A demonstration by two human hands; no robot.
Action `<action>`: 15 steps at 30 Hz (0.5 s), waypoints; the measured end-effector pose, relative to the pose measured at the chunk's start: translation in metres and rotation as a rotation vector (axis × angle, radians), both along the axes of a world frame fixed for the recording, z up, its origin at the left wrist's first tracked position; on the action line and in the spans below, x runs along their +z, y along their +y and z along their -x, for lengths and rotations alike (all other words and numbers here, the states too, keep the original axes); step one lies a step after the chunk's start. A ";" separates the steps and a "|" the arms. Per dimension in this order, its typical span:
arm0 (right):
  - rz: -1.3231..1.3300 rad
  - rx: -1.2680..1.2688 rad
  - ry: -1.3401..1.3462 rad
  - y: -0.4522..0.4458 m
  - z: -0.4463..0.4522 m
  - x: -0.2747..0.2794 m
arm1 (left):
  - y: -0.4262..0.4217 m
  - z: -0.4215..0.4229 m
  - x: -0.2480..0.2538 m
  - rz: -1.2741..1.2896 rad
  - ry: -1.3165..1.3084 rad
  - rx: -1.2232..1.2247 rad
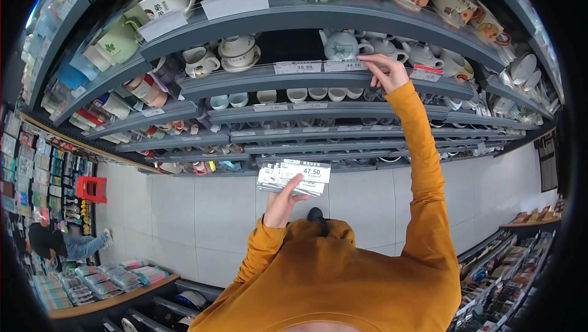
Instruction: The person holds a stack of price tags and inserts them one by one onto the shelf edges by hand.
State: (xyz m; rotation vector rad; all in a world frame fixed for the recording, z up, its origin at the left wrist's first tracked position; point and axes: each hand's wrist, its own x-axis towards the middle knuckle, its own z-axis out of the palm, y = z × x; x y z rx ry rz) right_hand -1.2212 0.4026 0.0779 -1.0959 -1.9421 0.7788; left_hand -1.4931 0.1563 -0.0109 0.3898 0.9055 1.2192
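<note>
My left hand (pixel 283 203) is closed around a fanned stack of white price tags (pixel 294 176), held low in front of my body. The top tag reads 47.50. My right hand (pixel 387 73) is raised to a shelf edge. One stretched finger touches the upper right corner of a price label (pixel 344 67) reading 44.50, and the thumb stands apart below. Just behind that label sits a pale teapot (pixel 341 46). Another price label (pixel 297 68), reading 35.50, lies along the edge to the left. A red-topped label (pixel 426 73) is right of my wrist.
Curved-looking shelves (pixel 233 84) hold mugs, bowls and teapots. A lidded cup on a saucer (pixel 238 53) stands left of the labels. A red stool (pixel 91 190) is on the tiled floor (pixel 171 209). A person (pixel 61 243) is at the far left. Low display shelves flank me.
</note>
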 end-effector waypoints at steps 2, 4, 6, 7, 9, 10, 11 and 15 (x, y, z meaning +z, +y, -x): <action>-0.151 -0.043 -0.115 -0.005 0.002 0.002 | 0.001 -0.004 0.005 -0.016 0.011 0.027; -0.359 -0.151 -0.218 -0.027 0.013 0.003 | 0.001 -0.007 0.008 -0.034 0.025 0.060; -0.239 -0.191 -0.045 -0.066 0.034 0.013 | 0.000 -0.008 0.005 -0.043 0.039 0.099; -0.128 -0.130 0.079 -0.083 0.044 0.005 | 0.000 -0.009 0.006 -0.051 0.043 0.118; 0.146 0.008 0.244 -0.117 0.059 -0.016 | 0.000 -0.011 0.010 -0.080 0.060 0.141; 0.309 0.087 0.284 -0.131 0.064 -0.031 | 0.001 -0.012 0.013 -0.087 0.074 0.149; 0.378 0.120 0.307 -0.144 0.068 -0.042 | 0.002 -0.013 0.015 -0.077 0.087 0.150; 0.540 0.117 0.403 -0.178 0.077 -0.066 | 0.003 -0.013 0.011 -0.055 0.106 0.122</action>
